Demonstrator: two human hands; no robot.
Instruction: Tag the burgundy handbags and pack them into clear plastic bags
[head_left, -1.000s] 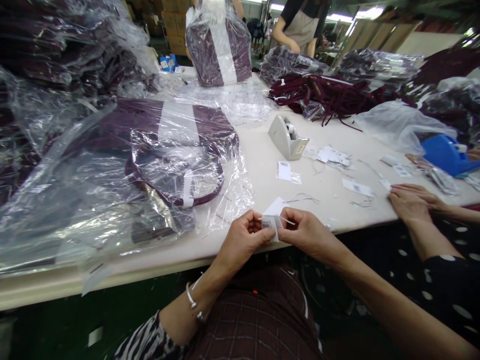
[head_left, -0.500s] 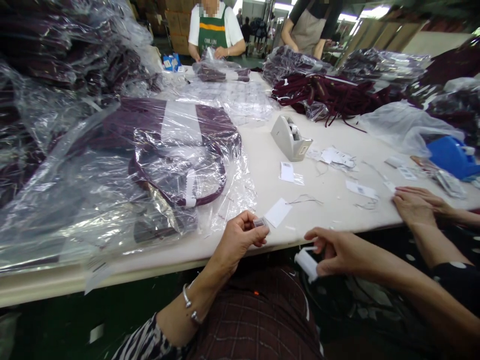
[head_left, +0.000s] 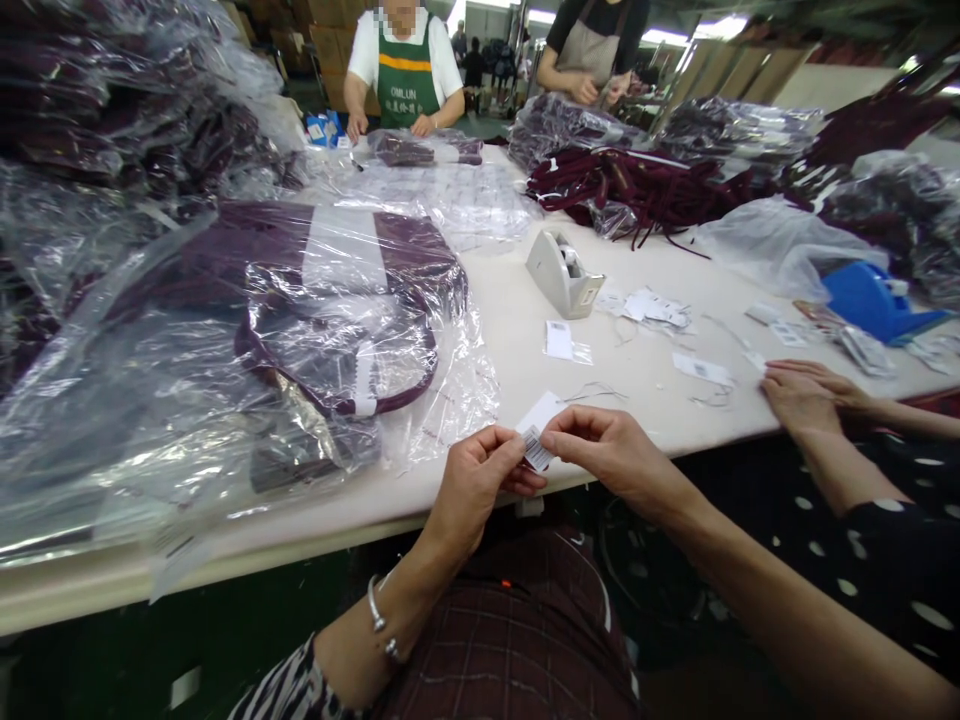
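Closely paired, left hand point(head_left: 472, 482), right hand point(head_left: 619, 455), pinching barcode label point(head_left: 536, 451)

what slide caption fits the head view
Left hand holds a barcode label, right hand at its edge, beside plastic-wrapped maroon goods.

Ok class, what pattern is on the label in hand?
The label has dark barcode lines on white; head view.

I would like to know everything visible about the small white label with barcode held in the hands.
The small white barcode label looks thin and four-sided, of paper or plastic; dark bars show, finer print is unreadable. It tilts near the front edge of the white table. The left hand pinches one side; the right hand seems to touch the other.
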